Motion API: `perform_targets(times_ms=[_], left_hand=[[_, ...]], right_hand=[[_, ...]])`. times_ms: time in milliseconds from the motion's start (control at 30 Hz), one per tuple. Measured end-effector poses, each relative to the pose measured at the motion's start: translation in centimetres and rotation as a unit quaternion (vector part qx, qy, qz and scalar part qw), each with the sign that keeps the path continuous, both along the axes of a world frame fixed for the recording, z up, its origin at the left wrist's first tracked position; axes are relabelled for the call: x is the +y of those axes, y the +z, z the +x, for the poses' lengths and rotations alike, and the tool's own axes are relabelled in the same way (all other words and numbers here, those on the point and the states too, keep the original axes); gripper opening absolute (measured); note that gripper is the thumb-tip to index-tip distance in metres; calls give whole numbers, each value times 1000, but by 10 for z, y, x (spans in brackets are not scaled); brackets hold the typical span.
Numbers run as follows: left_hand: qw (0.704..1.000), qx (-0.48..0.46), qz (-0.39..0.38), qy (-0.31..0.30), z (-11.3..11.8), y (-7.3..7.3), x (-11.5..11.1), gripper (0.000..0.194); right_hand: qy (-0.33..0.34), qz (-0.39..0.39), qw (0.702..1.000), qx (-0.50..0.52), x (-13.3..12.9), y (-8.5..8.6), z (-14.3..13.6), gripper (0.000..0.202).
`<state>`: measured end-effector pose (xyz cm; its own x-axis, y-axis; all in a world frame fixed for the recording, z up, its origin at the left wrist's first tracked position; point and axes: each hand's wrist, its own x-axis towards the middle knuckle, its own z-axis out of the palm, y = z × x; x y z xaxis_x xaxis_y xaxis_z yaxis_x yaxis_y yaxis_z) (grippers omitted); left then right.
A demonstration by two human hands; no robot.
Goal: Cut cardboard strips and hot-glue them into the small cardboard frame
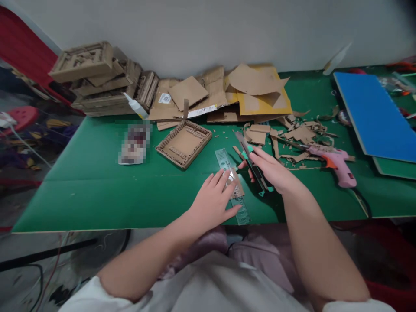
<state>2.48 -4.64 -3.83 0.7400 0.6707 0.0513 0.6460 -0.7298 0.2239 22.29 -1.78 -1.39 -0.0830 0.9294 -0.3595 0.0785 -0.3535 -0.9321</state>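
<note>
My left hand [214, 197] lies flat on a clear plastic ruler [224, 159], fingers spread, pressing it onto a small cardboard piece [238, 187] on the green table [97, 182]. My right hand [271, 169] grips a utility knife [250, 158] with a dark body and teal parts, its blade end pointing away from me beside the ruler's right edge. A square cardboard tray [183, 143] with a raised rim sits just beyond my left hand.
A pink glue gun [336, 164] lies right of my hands among cardboard scraps [302, 134]. Stacked cardboard pieces [97, 78] and flat sheets [253, 86] line the wall. A blue board [373, 112] is at far right. A blurred card [134, 143] lies left.
</note>
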Motion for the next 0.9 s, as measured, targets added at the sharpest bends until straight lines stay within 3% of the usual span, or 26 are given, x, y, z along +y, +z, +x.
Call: perform_targets(times_ms=[133,233,333,433,567,733,900], left_hand=[[997,47,7,-57,-4,8,11,64],[993,74,12,-95,-6,10,18,67],[990,77,18,-115,-8,8,23,70],[991,60,21,-117,-10,4,25,69],[992,49,8,-113,-11,3,25,66],[993,40,-4,-109,-11,5,25,66],[995,7,-12,-101,-10,2,26,63]], right_hand=[[-9,52,998,34,-10,5,11,58],[-24,70,997,39,-19,8,20,36],[-103,94,988,65,-26,14,26,26],[-155,127,970,135,-30,19,29,39],[-174,200,945,193,-38,20,34,51],[-192,187,947,178,-47,20,33,59],[-174,157,955,181,-40,21,22,50]])
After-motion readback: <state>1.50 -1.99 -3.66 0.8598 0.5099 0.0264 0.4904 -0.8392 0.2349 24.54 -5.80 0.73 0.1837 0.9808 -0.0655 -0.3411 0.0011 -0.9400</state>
